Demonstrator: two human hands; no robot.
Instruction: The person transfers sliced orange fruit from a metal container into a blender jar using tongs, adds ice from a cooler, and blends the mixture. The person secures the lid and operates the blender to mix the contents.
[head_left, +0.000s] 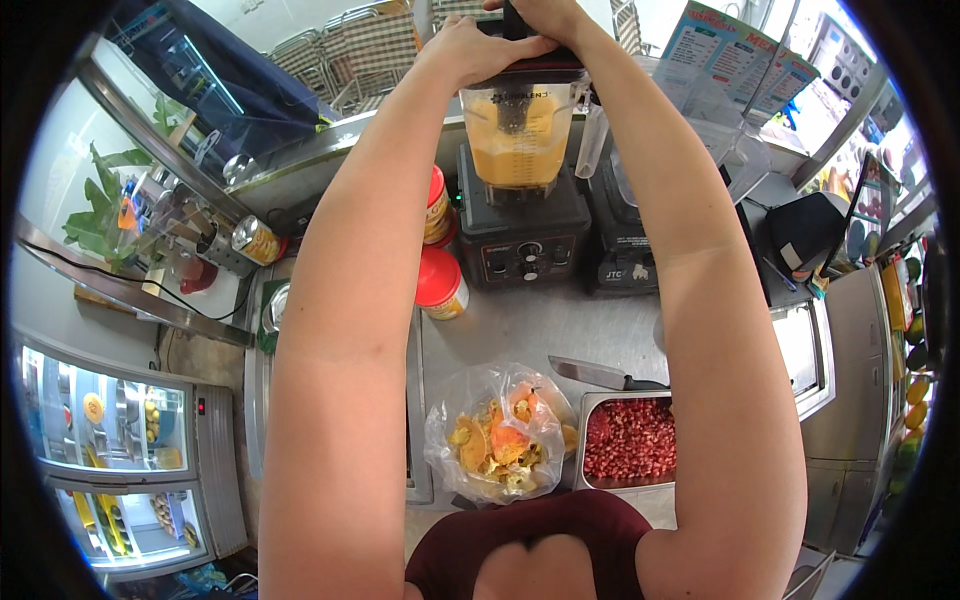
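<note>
At the top edge of the head view, my left hand (474, 51) lies on the black lid (541, 61) of a blender, its thumb stretched across. My right hand (551, 21) is around the black handle of a tamper (514, 21), partly cut off by the picture's edge. The tamper's shaft goes down into the clear blender jar (480, 112), which holds a yellow-orange blend (521, 161). Under the jar is the black blender base (525, 232) with knobs on its front.
A second blender base (622, 259) stands right of the first. Red-lidded cans (442, 281) are at its left. Nearer me are a clear plastic bag (499, 435) of fruit peels, a kitchen knife (592, 373) and a steel tray (581, 457) of pomegranate seeds (630, 439).
</note>
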